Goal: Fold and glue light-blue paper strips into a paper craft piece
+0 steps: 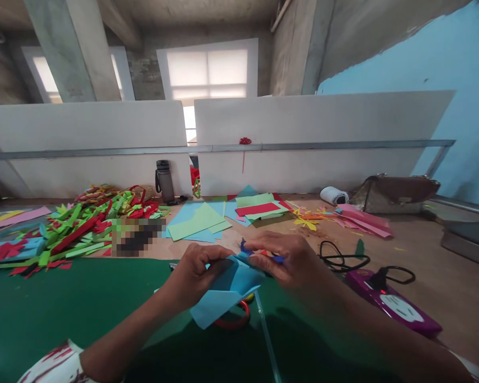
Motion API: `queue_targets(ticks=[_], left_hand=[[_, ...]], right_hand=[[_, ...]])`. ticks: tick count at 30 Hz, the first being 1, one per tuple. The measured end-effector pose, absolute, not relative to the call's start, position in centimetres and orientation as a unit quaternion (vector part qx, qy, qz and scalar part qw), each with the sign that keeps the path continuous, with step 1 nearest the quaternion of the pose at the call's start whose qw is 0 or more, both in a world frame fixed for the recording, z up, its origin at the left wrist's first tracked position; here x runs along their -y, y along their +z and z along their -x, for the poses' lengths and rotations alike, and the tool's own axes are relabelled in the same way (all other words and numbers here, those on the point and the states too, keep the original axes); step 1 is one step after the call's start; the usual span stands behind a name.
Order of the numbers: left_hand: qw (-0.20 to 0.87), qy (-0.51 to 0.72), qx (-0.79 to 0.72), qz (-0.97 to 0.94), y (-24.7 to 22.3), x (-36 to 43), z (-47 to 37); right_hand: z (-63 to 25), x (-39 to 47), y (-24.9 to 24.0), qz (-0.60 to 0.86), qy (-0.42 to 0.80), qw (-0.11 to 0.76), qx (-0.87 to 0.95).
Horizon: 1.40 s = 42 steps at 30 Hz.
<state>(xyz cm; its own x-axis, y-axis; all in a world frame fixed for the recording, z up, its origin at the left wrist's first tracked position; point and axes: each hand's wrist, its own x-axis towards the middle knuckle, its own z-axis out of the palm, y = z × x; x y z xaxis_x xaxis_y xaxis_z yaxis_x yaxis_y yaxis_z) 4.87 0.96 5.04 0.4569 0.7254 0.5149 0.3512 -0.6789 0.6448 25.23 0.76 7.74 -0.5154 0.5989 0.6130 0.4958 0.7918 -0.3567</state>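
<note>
My left hand pinches the upper left edge of a light blue craft sheet, which is folded or bent, with a flap hanging down. My right hand is closed at the sheet's upper right corner, thumb and fingers pressed together. A small dark blue and orange object shows between the right fingers; its kind is mostly hidden. Under the sheet, a red ring-shaped thing lies on the green mat, partly covered. A clear narrow strip runs from there toward me.
Green and red strips are heaped at left. Coloured sheets and yellow cut pieces lie behind my hands. A bottle stands at the back. To the right are a purple power strip with a black cord and a handbag.
</note>
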Motion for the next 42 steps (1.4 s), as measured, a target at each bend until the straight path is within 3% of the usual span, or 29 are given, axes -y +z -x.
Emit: queue_targets(ticks=[6, 18, 37, 42], left_hand=[[0.228, 0.377, -0.33, -0.835, 4.8, -0.8, -5.0], [0.249, 0.359, -0.314, -0.843, 4.9, -0.5, -5.5], [0.241, 0.339, -0.323, -0.85, 4.4, -0.4, -5.6], [0.234, 0.344, -0.324, -0.85, 4.4, -0.4, -5.6]], right_hand=[[-24.9, -0.1, 8.1, 0.313, 0.053, 0.317, 0.894], [-24.9, -0.3, 7.1, 0.288, 0.002, 0.394, 0.873], [-25.7, -1.2, 6.5, 0.204, -0.089, 0.335, 0.915], [-25.9, -1.0, 6.7, 0.205, -0.067, 0.326, 0.92]])
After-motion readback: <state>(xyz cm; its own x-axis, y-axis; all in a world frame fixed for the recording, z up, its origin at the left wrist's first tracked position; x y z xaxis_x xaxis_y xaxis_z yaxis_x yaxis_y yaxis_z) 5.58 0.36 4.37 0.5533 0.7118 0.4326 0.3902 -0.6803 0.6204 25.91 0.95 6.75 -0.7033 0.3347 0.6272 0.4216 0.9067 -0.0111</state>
